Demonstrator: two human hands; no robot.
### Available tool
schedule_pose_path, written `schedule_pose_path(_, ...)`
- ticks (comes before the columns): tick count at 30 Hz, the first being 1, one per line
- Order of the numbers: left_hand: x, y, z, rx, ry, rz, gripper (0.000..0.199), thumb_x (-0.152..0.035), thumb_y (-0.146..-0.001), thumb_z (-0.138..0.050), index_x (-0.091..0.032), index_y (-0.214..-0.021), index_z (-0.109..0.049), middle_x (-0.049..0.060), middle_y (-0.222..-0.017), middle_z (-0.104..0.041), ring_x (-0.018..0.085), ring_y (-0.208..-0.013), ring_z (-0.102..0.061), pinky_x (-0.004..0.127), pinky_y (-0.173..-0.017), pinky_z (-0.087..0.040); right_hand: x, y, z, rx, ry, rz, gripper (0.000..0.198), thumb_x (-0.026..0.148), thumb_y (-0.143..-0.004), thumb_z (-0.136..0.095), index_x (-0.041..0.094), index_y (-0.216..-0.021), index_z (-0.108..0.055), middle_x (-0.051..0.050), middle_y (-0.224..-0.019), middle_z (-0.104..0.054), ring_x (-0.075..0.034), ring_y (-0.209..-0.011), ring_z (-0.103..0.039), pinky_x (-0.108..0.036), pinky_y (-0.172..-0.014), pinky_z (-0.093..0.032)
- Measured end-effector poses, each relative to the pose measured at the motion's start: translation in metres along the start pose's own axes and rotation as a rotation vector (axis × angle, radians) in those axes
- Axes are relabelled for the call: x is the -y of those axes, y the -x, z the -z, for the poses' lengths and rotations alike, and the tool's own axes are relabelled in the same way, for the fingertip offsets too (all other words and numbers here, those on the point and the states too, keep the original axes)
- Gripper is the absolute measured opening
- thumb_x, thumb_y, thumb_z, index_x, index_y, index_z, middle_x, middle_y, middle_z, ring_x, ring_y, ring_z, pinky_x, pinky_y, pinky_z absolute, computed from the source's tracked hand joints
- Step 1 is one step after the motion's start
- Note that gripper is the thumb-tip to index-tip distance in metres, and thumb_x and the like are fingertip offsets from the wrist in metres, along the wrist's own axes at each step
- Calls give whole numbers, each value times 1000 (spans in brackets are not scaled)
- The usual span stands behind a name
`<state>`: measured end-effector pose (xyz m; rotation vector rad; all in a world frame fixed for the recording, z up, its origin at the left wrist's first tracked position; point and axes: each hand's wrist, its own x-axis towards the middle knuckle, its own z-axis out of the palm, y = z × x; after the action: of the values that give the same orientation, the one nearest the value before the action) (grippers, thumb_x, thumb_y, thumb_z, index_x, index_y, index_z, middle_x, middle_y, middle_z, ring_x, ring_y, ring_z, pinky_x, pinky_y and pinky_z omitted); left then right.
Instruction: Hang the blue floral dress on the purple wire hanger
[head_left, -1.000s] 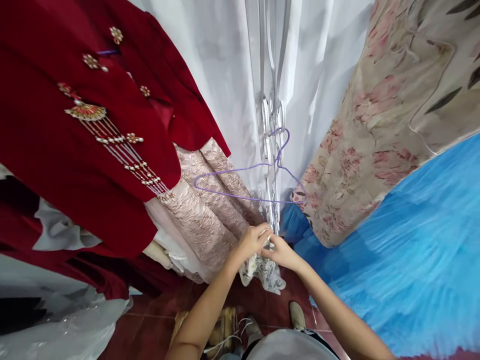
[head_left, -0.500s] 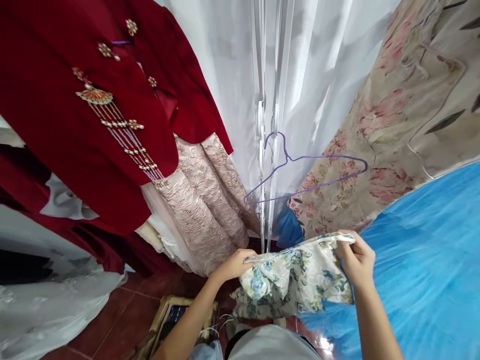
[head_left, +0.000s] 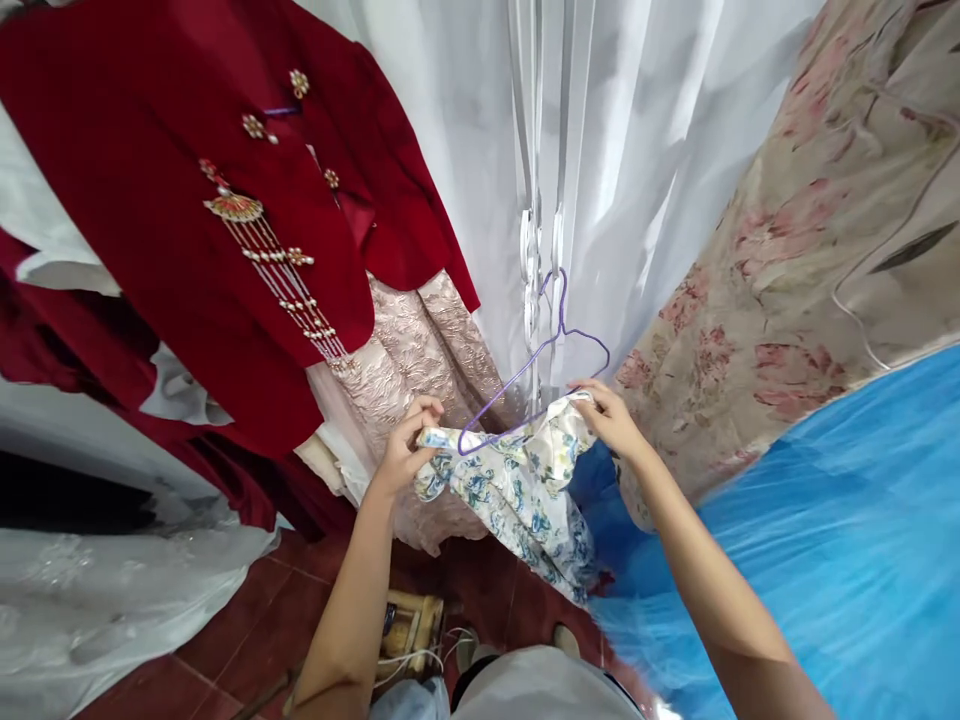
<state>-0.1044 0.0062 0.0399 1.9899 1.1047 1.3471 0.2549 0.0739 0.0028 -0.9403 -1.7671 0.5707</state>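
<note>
A white garment with a blue and green floral print (head_left: 517,495) is stretched between my hands by its top edge. My left hand (head_left: 409,445) pinches its left corner, and my right hand (head_left: 604,415) grips the right end. Just behind and above that edge hangs a purple wire hanger (head_left: 517,375), its hook on the white metal rail hardware. The hanger's lower left corner overlaps the garment's top edge; whether it touches the cloth I cannot tell. The garment's lower part hangs down to the right over the floor.
On the left hangs a dark red jacket (head_left: 405,180) with beaded ornaments above a pink brocade skirt (head_left: 420,330). Blue tulle (head_left: 810,520) and a beige floral dress (head_left: 795,260) fill the right. A small wooden stool (head_left: 420,620) stands on the red tiled floor (head_left: 247,640).
Both hands have lifted the floral garment up and forward to the purple hanger. The garment now hangs down more openly, and the hanger has turned on its hook.
</note>
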Motion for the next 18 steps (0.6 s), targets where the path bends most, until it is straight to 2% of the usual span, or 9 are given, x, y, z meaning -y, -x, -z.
schedule_pose_path(2, -11, 7, 9, 100, -49, -61, 31, -36, -83, -68, -18, -65, -51, 11, -106, -55, 22, -93, -56, 33, -81, -49, -6, -1, -16, 3, -26, -45, 28, 43, -93, -58, 19, -85, -71, -11, -104, -69, -25, -95, -64, -38, -90, -48)
schedule_pose_path(4, -19, 10, 21, 137, -112, -126, 27, -31, -86, -66, -17, -66, -53, 11, -107, -55, 19, -86, -55, 32, -78, -48, -10, 3, -27, -59, -46, -81, 30, 45, -93, -58, 19, -84, -70, -9, -99, -69, -24, -91, -63, -37, -87, -48)
schedule_pose_path(8, -27, -4, 47, 32, -215, -192, 18, -25, -86, -65, -18, -72, -57, 11, -117, -54, 16, -81, -54, 34, -79, -49, -6, 11, -40, -150, -87, -109, 32, 47, -92, -59, 19, -79, -67, -7, -91, -66, -23, -87, -60, -34, -82, -48)
schedule_pose_path(10, -32, -21, 55, 39, -227, -214, 17, -24, -87, -65, -18, -74, -57, 10, -118, -56, 17, -82, -56, 35, -82, -49, -1, 12, -45, -173, -82, -107, 30, 45, -93, -59, 20, -78, -66, -6, -89, -65, -23, -86, -59, -34, -80, -47)
schedule_pose_path(12, -42, -39, 58, 123, -210, -242, 16, -24, -89, -63, -19, -74, -57, 10, -117, -58, 19, -87, -57, 36, -85, -50, 6, 13, -52, -193, -62, -104, 28, 43, -93, -59, 20, -79, -65, -7, -89, -65, -23, -86, -59, -34, -80, -47)
schedule_pose_path(16, -61, -62, 56, 404, -141, -291, 18, -25, -90, -64, -19, -73, -61, 11, -115, -62, 19, -85, -58, 36, -81, -53, 14, 18, -66, -287, -24, -129, 25, 42, -93, -58, 20, -81, -64, -6, -87, -64, -22, -82, -58, -34, -78, -47)
schedule_pose_path(18, -60, -65, 56, 442, -90, -366, 22, -28, -89, -67, -19, -70, -63, 11, -110, -63, 18, -80, -57, 35, -76, -53, 16, 22, -72, -340, -4, -138, 24, 41, -93, -58, 20, -83, -64, -6, -87, -64, -22, -81, -59, -33, -77, -47)
